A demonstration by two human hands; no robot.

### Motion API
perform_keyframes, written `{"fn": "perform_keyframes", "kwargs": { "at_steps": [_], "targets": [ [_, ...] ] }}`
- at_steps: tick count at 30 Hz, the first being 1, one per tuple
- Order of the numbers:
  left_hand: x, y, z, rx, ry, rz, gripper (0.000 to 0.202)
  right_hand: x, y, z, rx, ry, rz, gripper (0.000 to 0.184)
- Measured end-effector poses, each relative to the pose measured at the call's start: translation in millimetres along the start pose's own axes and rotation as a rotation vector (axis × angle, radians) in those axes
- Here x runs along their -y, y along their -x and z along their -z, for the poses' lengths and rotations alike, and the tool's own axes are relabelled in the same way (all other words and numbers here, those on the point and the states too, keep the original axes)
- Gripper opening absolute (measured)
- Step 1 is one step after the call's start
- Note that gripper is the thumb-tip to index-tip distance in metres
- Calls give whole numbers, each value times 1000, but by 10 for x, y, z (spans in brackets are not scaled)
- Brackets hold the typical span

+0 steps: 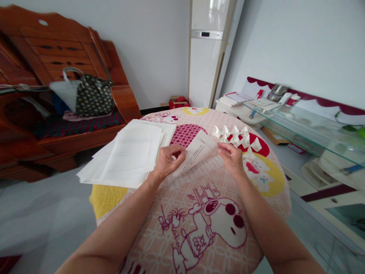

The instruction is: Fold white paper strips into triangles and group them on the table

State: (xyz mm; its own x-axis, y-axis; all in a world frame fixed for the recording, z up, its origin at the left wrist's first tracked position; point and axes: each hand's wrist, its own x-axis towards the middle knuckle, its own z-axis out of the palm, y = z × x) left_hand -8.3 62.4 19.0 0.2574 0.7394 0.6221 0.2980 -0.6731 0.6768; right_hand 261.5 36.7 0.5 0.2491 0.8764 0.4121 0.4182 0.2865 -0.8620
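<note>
Between my hands is a printed sheet of paper [196, 152], tilted and lifted over the table, with lines of text on its face. My left hand [169, 161] pinches its left edge between thumb and fingers. At the opposite edge, my right hand [230, 156] grips the paper with the fingertips. To the left lies a loose stack of white paper sheets [128, 152], close to my left hand. Several small folded paper pieces [235, 135], pointed and white, stand grouped beyond my right hand.
A pink patterned cloth [211, 224] covers the round table. On the right stands a glass-topped cabinet [310, 129] with papers and a metal container [278, 91]. At the left is a wooden bench [65, 45] with a dotted bag [95, 95]. A tall white appliance [205, 68] stands behind.
</note>
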Motion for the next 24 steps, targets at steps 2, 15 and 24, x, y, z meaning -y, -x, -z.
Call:
{"fn": "perform_keyframes", "kwargs": {
  "at_steps": [2,15,24],
  "targets": [
    [11,-2,7,-12,17,31,21,4,1,-1,-5,-54,-37,35],
    [44,2,-35,-68,345,289,27,117,56,-93,42,-390,-230,52],
    [98,6,-92,-132,544,420,27,200,147,-235,240,-465,-261,59]
  ]
}}
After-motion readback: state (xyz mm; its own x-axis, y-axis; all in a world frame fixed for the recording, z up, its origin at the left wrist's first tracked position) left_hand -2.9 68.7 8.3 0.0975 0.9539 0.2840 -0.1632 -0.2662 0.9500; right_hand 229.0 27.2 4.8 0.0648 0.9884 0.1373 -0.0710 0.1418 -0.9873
